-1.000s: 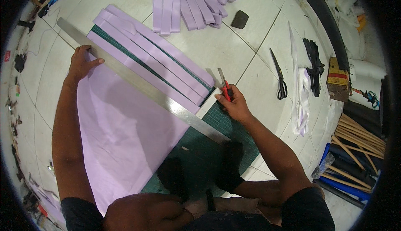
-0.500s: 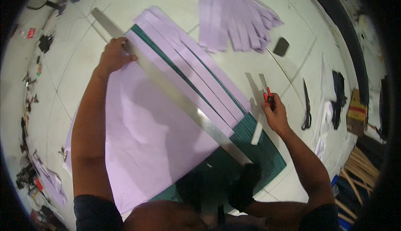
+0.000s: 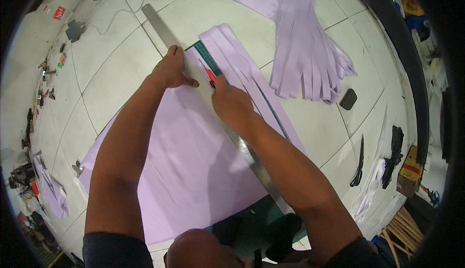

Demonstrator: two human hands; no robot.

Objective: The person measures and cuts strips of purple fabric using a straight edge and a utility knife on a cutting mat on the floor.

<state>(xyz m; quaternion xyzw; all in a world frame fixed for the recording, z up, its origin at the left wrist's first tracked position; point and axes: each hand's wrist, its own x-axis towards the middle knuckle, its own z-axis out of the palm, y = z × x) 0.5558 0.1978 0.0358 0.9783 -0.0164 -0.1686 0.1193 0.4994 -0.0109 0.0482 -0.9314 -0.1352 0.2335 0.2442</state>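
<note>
A long metal ruler (image 3: 161,28) lies slantwise over a large sheet of lilac fabric (image 3: 181,166) on a green cutting mat (image 3: 249,214). My left hand (image 3: 170,69) presses on the ruler's upper part, fingers over its far edge and thumb spread on its near side. Just right of it, my right hand (image 3: 235,103) is closed round a red utility knife (image 3: 210,75). The knife's tip points up and left, by the ruler's right edge and over the fabric. Cut lilac strips (image 3: 227,50) lie side by side beyond the knife, with mat showing between them.
A bundle of lilac strips (image 3: 298,40) lies on the tiled floor at the far right. Below it are a dark rounded block (image 3: 348,99) and black scissors (image 3: 359,164). Wooden sticks (image 3: 401,229) and a box (image 3: 410,171) stand at the right rim. A dark roll (image 3: 402,50) runs behind.
My right hand has carried the knife from the right of the mat, up and left, to the ruler's edge. My left hand stays on the ruler. The whole view has shifted.
</note>
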